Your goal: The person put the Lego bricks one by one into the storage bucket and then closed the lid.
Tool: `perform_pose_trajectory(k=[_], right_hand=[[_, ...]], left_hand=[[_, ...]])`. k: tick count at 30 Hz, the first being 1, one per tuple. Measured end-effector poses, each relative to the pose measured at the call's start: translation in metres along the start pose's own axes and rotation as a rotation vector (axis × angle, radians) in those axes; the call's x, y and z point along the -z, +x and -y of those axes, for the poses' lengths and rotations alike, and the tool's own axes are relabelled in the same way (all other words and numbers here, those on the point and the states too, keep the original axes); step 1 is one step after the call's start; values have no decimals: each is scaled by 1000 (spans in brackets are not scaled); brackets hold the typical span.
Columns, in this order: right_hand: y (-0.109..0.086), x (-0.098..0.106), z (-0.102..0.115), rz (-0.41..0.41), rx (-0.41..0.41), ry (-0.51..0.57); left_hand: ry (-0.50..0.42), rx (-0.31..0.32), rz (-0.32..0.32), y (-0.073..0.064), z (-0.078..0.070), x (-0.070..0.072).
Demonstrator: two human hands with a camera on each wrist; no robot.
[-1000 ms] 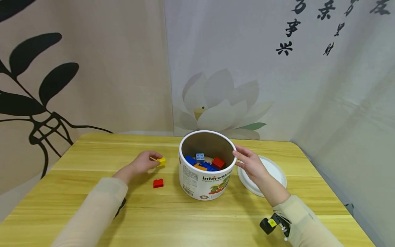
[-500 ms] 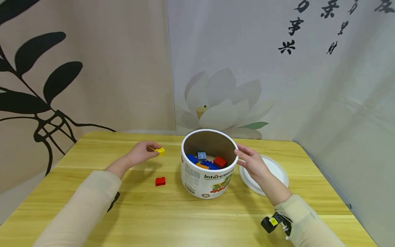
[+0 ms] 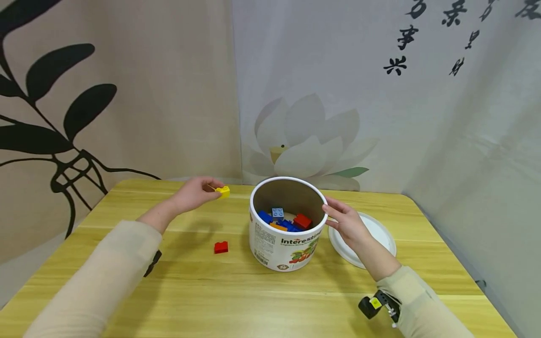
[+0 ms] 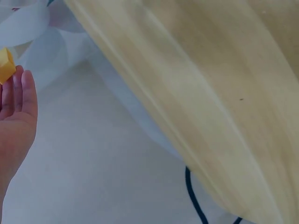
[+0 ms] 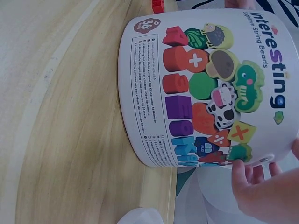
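Above the table's back left part, my left hand (image 3: 192, 195) pinches a yellow toy brick (image 3: 223, 191) between thumb and fingertips. The left wrist view shows that brick (image 4: 6, 65) at the fingertips, cut by the frame edge. My right hand (image 3: 348, 223) grips the right side of a white round bucket (image 3: 264, 241) at its rim. Printed blocks and lettering cover the bucket's wall (image 5: 201, 105) in the right wrist view. Inside it lie several bricks, among them a light blue brick (image 3: 277, 213) and a red one (image 3: 302, 221). Another red brick (image 3: 221, 247) rests on the table, left of the bucket.
A white round lid (image 3: 382, 234) lies flat on the wooden table (image 3: 262, 305), right of the bucket and partly behind my right hand. Close behind the table's back edge hangs a printed curtain (image 3: 177, 94). Cameras are strapped to both wrists.
My left hand has lifted the yellow brick off the table and carried it up and toward the back. The right hand stays on the bucket. The head view has shifted slightly.
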State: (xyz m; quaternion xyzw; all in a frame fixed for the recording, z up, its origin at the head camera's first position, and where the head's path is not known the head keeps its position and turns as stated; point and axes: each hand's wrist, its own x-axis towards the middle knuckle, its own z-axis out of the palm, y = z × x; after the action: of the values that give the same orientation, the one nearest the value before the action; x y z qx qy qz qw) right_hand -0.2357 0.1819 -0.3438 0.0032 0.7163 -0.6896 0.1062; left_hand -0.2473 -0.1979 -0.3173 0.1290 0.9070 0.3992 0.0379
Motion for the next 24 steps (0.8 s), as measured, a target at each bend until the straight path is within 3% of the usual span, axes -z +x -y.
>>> perform_pose_trajectory(k=[14, 24], right_hand=[[0, 3, 2, 1, 1, 19], [1, 5, 1, 4, 4, 22]], left_hand=[[-1, -15, -5, 8, -33, 3], [-19, -62, 13, 22, -60, -9]])
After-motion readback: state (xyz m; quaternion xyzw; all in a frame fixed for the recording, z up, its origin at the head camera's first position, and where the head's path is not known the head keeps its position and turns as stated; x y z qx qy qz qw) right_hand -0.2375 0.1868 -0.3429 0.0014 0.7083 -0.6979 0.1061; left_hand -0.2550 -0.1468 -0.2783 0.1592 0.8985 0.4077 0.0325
